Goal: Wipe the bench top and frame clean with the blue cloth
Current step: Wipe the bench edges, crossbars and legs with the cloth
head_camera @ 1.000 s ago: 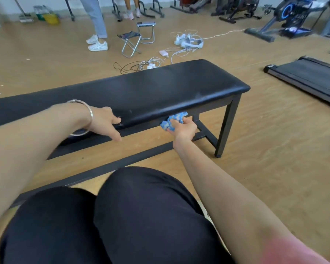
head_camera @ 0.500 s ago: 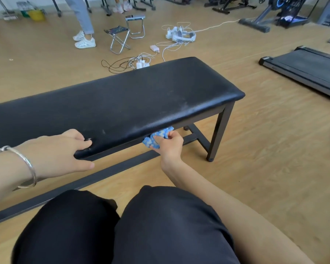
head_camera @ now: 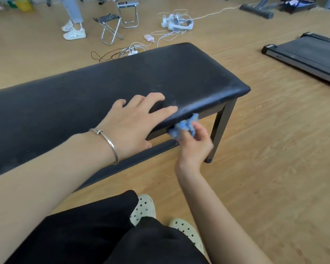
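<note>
A long bench with a black padded top (head_camera: 122,80) and a dark metal frame (head_camera: 220,128) runs across the view. My left hand (head_camera: 133,122), a silver bangle on its wrist, rests flat on the near edge of the pad with fingers spread. My right hand (head_camera: 194,145) grips the crumpled blue cloth (head_camera: 183,126) and holds it against the frame rail just under the pad's front edge, near the right front leg. Part of the cloth is hidden under the pad.
Wooden floor all round. A flat treadmill deck (head_camera: 309,54) lies to the right. Behind the bench are loose cables (head_camera: 122,52), a white device (head_camera: 179,21), two folding stools (head_camera: 111,25) and a standing person's legs (head_camera: 72,20). My knees and perforated shoes (head_camera: 143,208) are close below.
My left hand has moved right along the pad's edge, close to the right hand. My right hand has carried the cloth right along the rail toward the leg. The view has tilted down.
</note>
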